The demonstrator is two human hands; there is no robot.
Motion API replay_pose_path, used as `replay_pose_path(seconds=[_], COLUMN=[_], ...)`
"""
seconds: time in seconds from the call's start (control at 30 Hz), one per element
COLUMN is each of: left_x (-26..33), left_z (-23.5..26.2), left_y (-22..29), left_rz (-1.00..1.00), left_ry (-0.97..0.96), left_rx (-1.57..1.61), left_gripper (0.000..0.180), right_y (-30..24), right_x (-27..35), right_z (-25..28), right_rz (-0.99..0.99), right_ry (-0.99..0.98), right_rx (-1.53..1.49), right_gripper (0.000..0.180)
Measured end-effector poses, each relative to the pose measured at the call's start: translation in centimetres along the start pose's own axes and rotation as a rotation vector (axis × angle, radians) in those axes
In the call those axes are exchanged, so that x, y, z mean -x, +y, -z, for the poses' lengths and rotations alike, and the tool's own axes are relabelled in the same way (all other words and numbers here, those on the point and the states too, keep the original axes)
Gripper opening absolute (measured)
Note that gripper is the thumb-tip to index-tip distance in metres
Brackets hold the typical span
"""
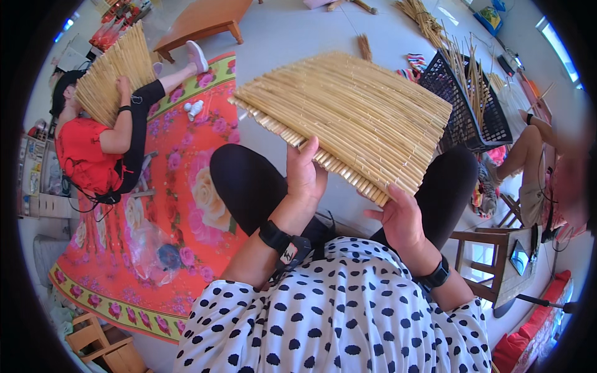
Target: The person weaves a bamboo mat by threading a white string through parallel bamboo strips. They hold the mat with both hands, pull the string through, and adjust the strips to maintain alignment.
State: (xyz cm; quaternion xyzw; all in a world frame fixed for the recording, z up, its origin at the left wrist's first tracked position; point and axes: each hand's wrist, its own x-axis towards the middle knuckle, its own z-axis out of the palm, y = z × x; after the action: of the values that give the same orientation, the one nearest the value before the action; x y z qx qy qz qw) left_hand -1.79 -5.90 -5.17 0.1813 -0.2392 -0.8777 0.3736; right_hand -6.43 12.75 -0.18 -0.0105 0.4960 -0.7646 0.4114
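Note:
A straw mat (354,105) of many pale stalks, stitched side by side with thread, is held up above my knees. Its near edge shows the cut stalk ends in a row. My left hand (305,171) grips that edge left of the middle, thumb on top and fingers beneath, partly hidden. My right hand (401,221) is at the near right corner, its thumb on the top face and the other fingers partly under the mat. The far edge stands free of both hands.
A black plastic crate (469,102) with loose stalks stands at the far right. A stalk bundle (420,18) lies beyond it. On the left, a person in red (93,146) holds a similar mat (118,74) above a red floral cloth (186,205). Another person (541,155) sits at right, near a wooden stool (504,264).

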Motion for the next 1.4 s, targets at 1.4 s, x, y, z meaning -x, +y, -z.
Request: replay_pose_path(seconds=[1.4], left_x=[-1.6], left_z=[-9.2], left_y=[-8.8], left_rz=[-0.609], left_ry=[-0.679], left_rx=[-0.709], left_gripper=[0.013], right_y=[-14.3], right_x=[-4.9], right_z=[1.9], right_rz=[0.465], right_ry=[0.411], right_rx=[0.835], right_gripper=[0.029])
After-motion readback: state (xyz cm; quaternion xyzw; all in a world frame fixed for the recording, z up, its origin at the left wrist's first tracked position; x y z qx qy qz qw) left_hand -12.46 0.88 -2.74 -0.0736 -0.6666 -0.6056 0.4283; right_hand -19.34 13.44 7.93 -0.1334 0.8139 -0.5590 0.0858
